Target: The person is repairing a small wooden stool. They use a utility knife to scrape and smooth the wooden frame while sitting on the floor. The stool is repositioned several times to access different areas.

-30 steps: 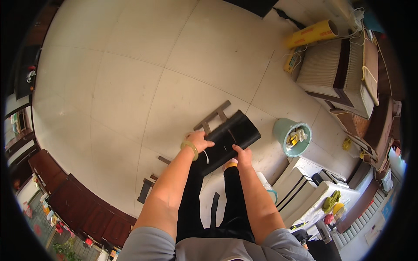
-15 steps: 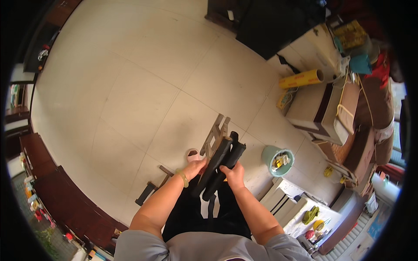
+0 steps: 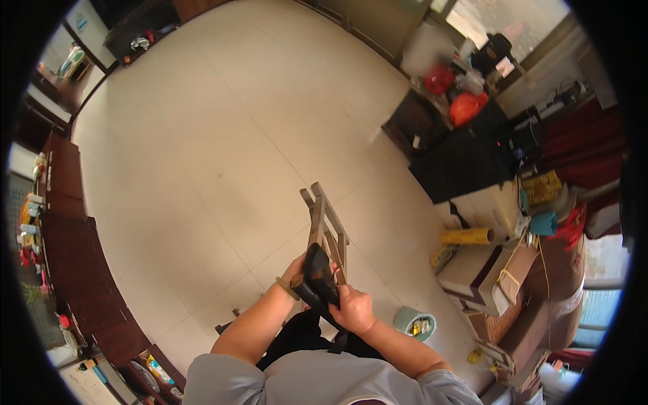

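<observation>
A folding wooden stool (image 3: 315,223) with black-wrapped top bars (image 3: 317,273) is held up in front of my body, its bare wooden legs pointing away from me. My left hand (image 3: 293,271), with a bangle at its wrist, grips the near left side; its fingers go partly out of sight behind the black wrapping. On the opposite side, my right hand (image 3: 354,308) is closed on the stool's right edge, next to a wooden leg. Beyond my left forearm, part of a dark object with a wooden piece (image 3: 229,320) shows on the floor, mostly hidden.
To my right stands a pale green bucket (image 3: 414,325) with litter inside. Beyond it are a box-like cabinet (image 3: 464,273), a yellow roll (image 3: 467,236) and a black cabinet (image 3: 466,162). Dark red-brown furniture (image 3: 94,270) lines the left. Pale tiled floor (image 3: 202,169) spreads ahead.
The stool has turned in my hands, its black bars now tilted toward me and its legs more upright in view. My view has shifted, showing more of the room's far side.
</observation>
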